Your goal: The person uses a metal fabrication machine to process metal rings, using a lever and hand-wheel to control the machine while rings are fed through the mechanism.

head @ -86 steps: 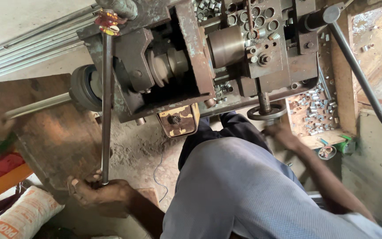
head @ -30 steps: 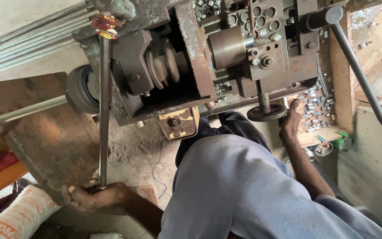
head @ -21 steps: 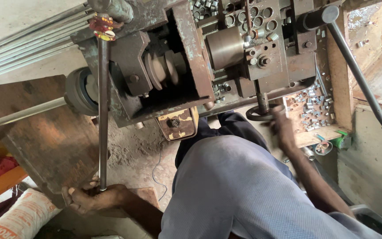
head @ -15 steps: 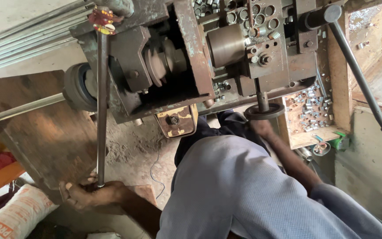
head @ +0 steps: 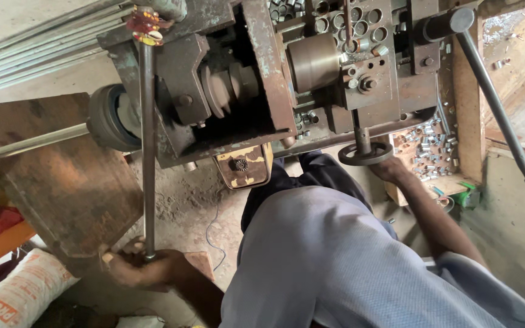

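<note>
Dusty dirt floor [head: 183, 200], rusty metal sheet [head: 62, 182], white sack [head: 16, 291].

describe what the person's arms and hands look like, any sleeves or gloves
Both hands are bare: no gloves, rings or watch show on the left hand or the right hand. The forearms are uncovered; a loose grey-blue shirt has a short sleeve ending near the right elbow.

Left hand [head: 144, 267] low, fingers curled shut, right hand [head: 390, 170] raised, arm outstretched, fingers closed
</note>
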